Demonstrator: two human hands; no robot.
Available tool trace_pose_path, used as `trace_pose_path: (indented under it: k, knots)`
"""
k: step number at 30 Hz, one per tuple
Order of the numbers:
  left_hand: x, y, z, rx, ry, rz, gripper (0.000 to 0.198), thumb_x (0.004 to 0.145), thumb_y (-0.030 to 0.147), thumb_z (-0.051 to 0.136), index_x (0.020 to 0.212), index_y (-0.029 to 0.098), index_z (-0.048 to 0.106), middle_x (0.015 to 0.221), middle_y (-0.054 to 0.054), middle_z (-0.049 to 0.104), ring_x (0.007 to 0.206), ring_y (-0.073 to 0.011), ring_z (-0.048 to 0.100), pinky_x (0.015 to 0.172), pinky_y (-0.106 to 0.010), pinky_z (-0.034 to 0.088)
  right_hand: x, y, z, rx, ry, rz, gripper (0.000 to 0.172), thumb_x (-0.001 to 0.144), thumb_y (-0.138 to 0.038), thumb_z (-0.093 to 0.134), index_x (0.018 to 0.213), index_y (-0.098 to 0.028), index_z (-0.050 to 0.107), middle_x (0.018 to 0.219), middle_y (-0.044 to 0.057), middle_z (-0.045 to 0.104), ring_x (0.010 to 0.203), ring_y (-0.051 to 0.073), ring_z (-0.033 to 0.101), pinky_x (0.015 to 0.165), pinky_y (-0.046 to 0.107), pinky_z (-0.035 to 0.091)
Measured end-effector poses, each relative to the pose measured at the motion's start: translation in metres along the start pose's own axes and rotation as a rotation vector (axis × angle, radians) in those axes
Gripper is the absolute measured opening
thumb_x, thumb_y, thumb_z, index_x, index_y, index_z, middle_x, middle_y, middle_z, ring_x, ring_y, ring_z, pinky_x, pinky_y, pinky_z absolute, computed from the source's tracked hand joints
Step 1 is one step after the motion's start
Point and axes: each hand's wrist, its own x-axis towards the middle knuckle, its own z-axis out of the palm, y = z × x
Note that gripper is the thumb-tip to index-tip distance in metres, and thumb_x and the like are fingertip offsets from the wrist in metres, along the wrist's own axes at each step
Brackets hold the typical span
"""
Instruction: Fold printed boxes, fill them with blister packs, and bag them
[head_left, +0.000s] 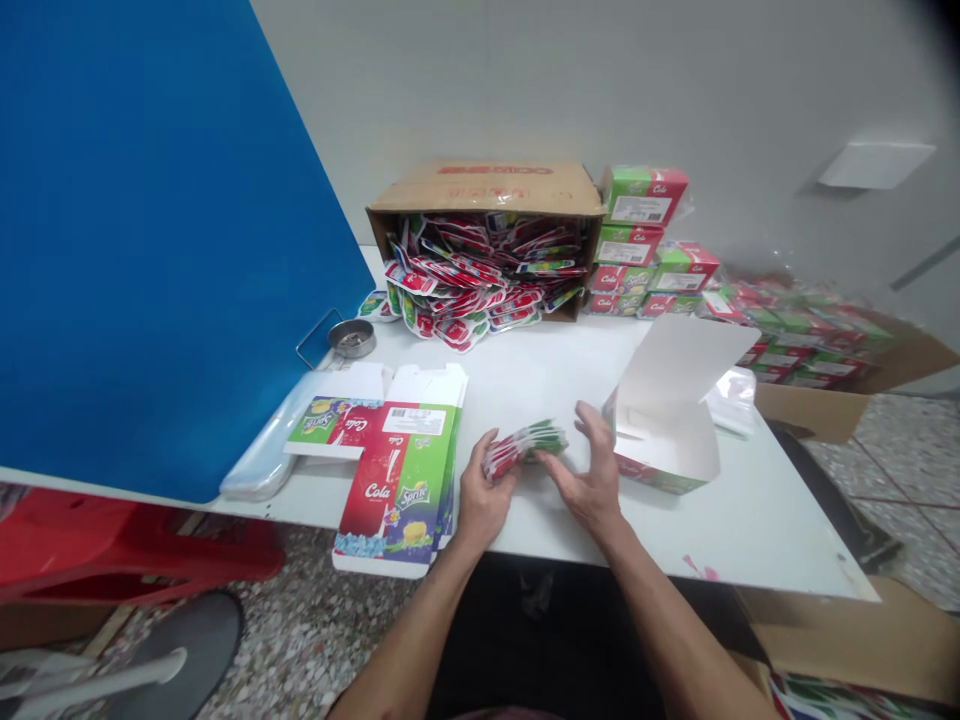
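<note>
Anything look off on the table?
Yes: the cardboard carton at the back of the white table appears tipped on its side, with printed red-and-white packets slumping out of its opening onto the tabletop, like a spill.

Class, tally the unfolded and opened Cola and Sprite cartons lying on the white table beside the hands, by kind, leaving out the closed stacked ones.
Flat carton blanks: 2
Opened carton: 1
Total: 3
</note>
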Motion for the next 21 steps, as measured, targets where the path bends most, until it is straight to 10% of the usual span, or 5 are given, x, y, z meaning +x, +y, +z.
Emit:
trace_pose_path:
  k: [4, 21]
  knots:
    - [-0.001, 0.004, 0.001, 0.021, 0.002, -0.001, 0.059, 0.082, 0.024, 0.073, 0.138, 0.018, 0.053, 0.128, -0.011, 0.068, 0.112, -0.0224, 0.069, 0.101, -0.033, 0.054, -0.004, -0.009, -0.012, -0.181, -0.028, -0.255, 0.057, 0.088, -0.017, 0.07, 0.139, -0.034, 0.051, 0.149, 0.011, 0.046, 0.139, 0.034, 0.047, 0.112, 0.059, 0.045]
    - [-0.004, -0.003, 0.0, -0.035, -0.036, 0.008, 0.055, 0.086, 0.027, 0.073, 0.137, 0.021, 0.053, 0.121, -0.008, 0.069, 0.105, -0.0203, 0.071, 0.096, -0.031, 0.055, -0.002, -0.01, -0.018, -0.288, 0.026, -0.473, 0.04, 0.083, -0.001, 0.07, 0.112, -0.028, 0.065, 0.127, 0.009, 0.062, 0.123, 0.031, 0.058, 0.099, 0.054, 0.055]
